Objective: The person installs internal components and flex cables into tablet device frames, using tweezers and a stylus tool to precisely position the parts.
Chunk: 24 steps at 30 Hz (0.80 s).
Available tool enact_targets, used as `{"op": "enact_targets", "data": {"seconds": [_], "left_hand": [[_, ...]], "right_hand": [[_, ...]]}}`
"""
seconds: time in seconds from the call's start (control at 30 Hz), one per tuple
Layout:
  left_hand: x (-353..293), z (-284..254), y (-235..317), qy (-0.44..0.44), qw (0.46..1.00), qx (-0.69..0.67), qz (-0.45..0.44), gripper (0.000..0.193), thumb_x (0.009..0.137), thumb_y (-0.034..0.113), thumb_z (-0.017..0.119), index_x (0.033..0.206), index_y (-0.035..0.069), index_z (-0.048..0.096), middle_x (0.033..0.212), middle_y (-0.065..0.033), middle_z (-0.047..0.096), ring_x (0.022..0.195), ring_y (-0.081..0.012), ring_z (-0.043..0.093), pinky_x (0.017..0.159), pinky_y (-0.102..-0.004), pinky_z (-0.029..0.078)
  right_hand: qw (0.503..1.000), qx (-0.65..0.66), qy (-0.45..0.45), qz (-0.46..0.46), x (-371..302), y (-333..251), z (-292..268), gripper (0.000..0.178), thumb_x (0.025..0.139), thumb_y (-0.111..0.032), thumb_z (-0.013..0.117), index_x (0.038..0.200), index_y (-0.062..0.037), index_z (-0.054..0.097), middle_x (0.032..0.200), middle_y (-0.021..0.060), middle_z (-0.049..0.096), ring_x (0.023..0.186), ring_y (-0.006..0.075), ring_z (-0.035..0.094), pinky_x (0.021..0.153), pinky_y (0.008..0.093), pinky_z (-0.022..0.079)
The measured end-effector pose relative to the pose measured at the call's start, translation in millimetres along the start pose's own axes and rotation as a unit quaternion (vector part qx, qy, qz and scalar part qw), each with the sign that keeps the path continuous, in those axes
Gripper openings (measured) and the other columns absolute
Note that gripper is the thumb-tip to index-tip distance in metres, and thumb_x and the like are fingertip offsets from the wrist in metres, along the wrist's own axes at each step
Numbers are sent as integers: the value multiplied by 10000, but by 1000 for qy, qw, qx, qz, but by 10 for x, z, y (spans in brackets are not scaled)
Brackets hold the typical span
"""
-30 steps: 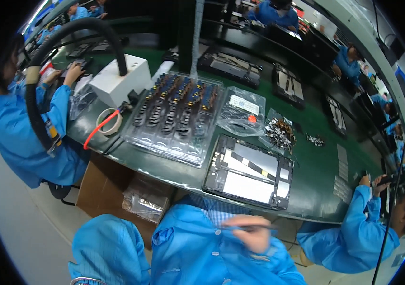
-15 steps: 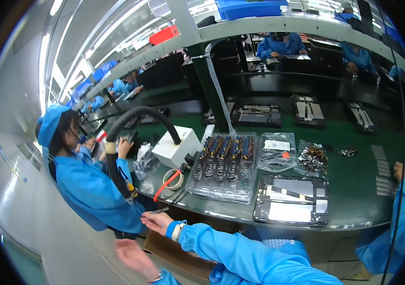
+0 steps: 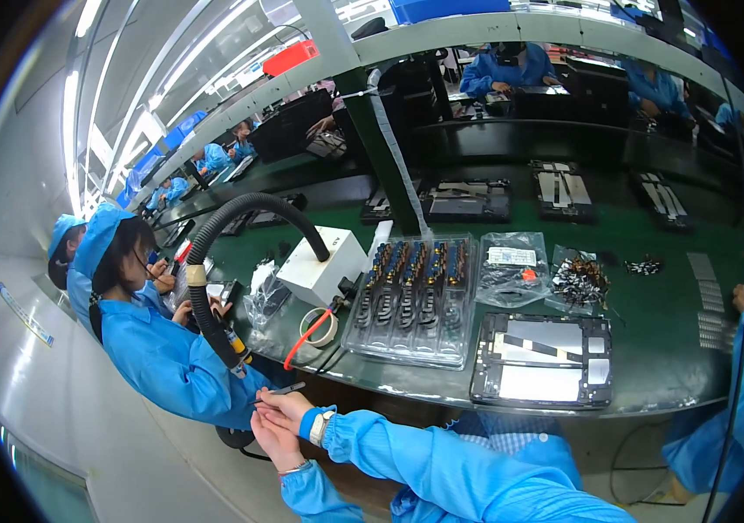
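Note:
Beyond the bench's near edge, my right hand (image 3: 288,408) is closed around a slim grey tool, apparently tweezers (image 3: 288,389), pointing left and slightly downward. My left hand (image 3: 276,443) is just below, its fingers bent up against the right hand. Its fingertips look pinched together; whatever may be between them is too small to make out. On the bench nearest my hands lies an opened tablet (image 3: 539,359) with its inside facing up. To its left stands a clear plastic tray (image 3: 356,342) with rows of small dark parts.
A black flexible hose (image 3: 206,235) arches from a white box (image 3: 324,266) beside a tape roll (image 3: 318,326). Plastic bags (image 3: 511,283) and a heap of small parts (image 3: 580,281) lie behind the tablet. A co-worker in blue (image 3: 163,340) sits left; another person's sleeve (image 3: 734,410) is at right.
My left hand has risen from below and come up against my right hand, its spread fingers now bent in. The right hand still holds the tweezers. The view has shifted slightly.

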<state>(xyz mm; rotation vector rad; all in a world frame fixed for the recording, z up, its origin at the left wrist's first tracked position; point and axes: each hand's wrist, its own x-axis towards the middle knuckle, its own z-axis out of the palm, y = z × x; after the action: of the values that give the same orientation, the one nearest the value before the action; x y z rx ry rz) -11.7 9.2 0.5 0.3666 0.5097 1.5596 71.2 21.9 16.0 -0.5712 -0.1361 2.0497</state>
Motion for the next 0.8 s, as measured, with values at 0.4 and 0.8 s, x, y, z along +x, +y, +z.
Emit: {"op": "enact_targets", "data": {"seconds": [0.4,0.8], "left_hand": [[-50,394,-73,-6,994,104,41,422,920,205,249,1235,-14,424,1286,-133,456,1167,-239,438,1019,-348,324],[11,567,-168,-1,994,107,31,415,924,212,273,1217,-33,437,1273,-164,455,1169,-264,434,1023,-374,330]], "right_hand": [[998,34,-35,-43,-124,-123,39,211,844,-200,610,999,-63,567,950,60,585,910,140,568,811,258,473],[995,33,-61,-67,-162,-260,-46,205,867,-192,578,1008,-44,583,924,50,626,878,147,610,766,253,503]]}}
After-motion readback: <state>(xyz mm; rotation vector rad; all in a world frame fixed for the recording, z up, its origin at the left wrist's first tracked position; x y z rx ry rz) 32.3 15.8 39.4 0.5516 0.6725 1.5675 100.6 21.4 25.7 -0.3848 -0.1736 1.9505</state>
